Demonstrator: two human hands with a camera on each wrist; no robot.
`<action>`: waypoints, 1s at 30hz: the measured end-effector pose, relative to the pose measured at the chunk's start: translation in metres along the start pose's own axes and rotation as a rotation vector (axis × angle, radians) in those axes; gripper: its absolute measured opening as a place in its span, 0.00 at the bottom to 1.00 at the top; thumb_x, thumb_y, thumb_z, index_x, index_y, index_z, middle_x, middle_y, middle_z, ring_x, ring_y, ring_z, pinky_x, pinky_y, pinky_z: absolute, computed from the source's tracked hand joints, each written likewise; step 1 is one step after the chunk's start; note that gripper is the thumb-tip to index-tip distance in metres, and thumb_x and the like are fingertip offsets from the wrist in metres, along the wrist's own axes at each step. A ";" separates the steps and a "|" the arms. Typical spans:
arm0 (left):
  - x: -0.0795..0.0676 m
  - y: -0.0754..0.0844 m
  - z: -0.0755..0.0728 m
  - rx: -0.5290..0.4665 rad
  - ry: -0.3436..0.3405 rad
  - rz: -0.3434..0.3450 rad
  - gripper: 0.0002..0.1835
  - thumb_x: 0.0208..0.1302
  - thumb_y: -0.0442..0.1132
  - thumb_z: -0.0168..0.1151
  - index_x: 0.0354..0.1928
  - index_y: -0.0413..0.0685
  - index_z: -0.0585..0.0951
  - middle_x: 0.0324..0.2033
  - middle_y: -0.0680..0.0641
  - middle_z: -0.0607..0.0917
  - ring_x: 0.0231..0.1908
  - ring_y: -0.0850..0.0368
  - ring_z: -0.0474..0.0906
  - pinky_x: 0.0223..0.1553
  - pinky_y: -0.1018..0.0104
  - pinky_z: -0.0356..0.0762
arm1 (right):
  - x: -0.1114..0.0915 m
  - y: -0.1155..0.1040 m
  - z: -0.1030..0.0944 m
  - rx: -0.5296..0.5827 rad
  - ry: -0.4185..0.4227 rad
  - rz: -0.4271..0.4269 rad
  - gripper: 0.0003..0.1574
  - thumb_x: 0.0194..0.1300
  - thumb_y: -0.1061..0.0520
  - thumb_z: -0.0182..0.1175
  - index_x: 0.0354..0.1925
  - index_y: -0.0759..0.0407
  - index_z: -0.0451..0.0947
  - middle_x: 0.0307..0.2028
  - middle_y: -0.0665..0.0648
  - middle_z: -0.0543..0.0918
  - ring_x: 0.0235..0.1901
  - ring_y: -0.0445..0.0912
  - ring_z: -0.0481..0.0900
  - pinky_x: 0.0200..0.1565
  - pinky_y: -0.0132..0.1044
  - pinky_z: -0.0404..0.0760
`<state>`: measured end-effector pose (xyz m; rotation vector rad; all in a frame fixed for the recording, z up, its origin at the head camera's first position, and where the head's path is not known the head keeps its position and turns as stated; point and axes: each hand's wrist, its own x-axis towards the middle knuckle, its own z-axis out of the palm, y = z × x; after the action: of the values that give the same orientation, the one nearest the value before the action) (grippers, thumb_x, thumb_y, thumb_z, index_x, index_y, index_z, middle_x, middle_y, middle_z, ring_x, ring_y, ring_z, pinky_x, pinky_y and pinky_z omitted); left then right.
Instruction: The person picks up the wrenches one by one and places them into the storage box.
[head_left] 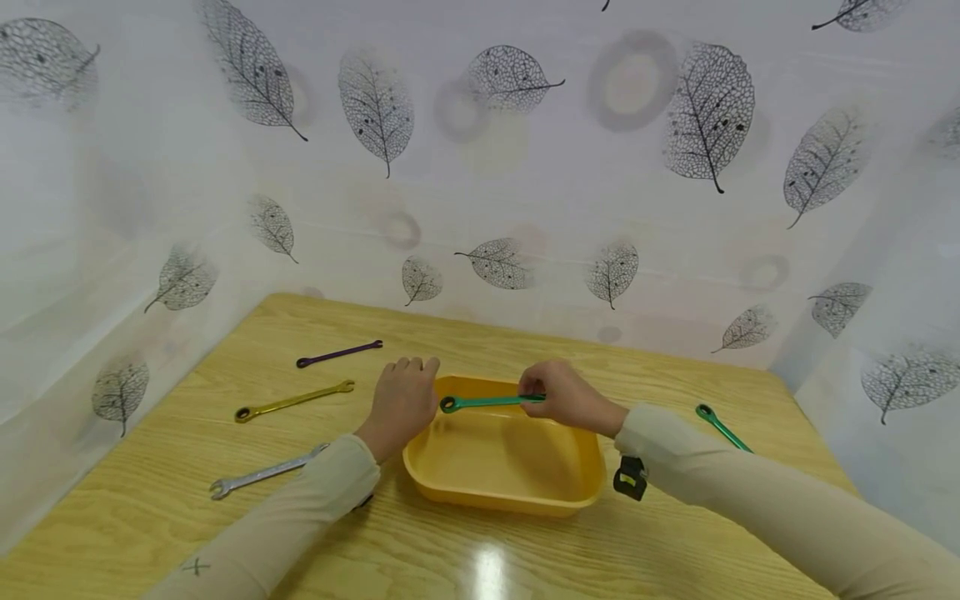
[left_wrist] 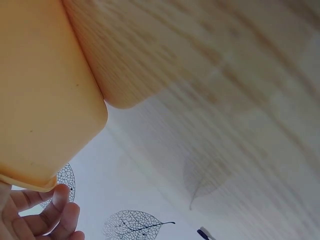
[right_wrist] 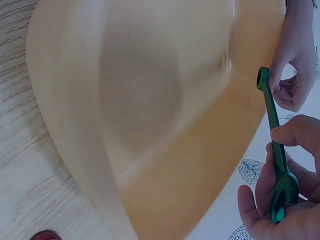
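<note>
A green combination wrench (head_left: 483, 402) lies level above the back part of a yellow plastic basin (head_left: 480, 467). My right hand (head_left: 573, 398) pinches it near its open end between thumb and fingers; the ring end points left. In the right wrist view the open jaw of the wrench (right_wrist: 274, 112) shows beside the palm of my right hand (right_wrist: 295, 185). My left hand (head_left: 400, 406) grips the basin's back left rim. Bent fingers of the left hand (left_wrist: 47, 212) show at the rim's corner in the left wrist view.
Left of the basin lie a purple wrench (head_left: 340, 354), a gold wrench (head_left: 294, 402) and a silver wrench (head_left: 262, 475), the last partly behind my left sleeve. Another green wrench (head_left: 722, 427) lies on the right, partly behind my right sleeve. A leaf-printed curtain (head_left: 495, 167) surrounds the wooden table (head_left: 420, 558).
</note>
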<state>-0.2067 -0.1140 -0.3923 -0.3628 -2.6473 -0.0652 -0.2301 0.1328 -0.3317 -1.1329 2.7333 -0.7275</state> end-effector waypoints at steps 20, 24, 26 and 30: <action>0.001 0.000 -0.001 -0.007 -0.043 -0.019 0.12 0.58 0.36 0.59 0.45 0.44 0.77 0.33 0.44 0.83 0.34 0.49 0.79 0.39 0.56 0.78 | 0.005 -0.002 0.004 0.002 -0.010 0.031 0.03 0.58 0.63 0.62 0.32 0.63 0.81 0.29 0.55 0.83 0.25 0.38 0.74 0.31 0.29 0.75; 0.001 0.000 -0.001 -0.009 -0.051 -0.022 0.12 0.57 0.36 0.60 0.44 0.44 0.76 0.33 0.44 0.82 0.34 0.49 0.79 0.39 0.55 0.78 | 0.007 -0.002 0.006 0.023 -0.018 0.033 0.02 0.58 0.64 0.61 0.31 0.63 0.80 0.29 0.56 0.82 0.25 0.39 0.73 0.31 0.30 0.75; 0.001 0.001 -0.001 -0.014 -0.049 -0.021 0.12 0.57 0.36 0.60 0.44 0.44 0.76 0.33 0.44 0.82 0.34 0.49 0.79 0.39 0.55 0.78 | 0.008 0.004 0.008 0.023 -0.012 -0.003 0.03 0.59 0.62 0.61 0.31 0.62 0.80 0.28 0.55 0.82 0.24 0.38 0.73 0.30 0.31 0.75; 0.001 0.002 -0.001 -0.019 -0.046 -0.017 0.12 0.57 0.36 0.60 0.44 0.44 0.76 0.33 0.44 0.82 0.33 0.49 0.79 0.38 0.56 0.78 | 0.010 0.004 0.009 0.017 -0.006 -0.021 0.04 0.59 0.62 0.61 0.30 0.63 0.80 0.27 0.55 0.81 0.23 0.38 0.73 0.29 0.32 0.75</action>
<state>-0.2065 -0.1124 -0.3907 -0.3524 -2.6968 -0.0886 -0.2370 0.1248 -0.3406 -1.1594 2.7090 -0.7480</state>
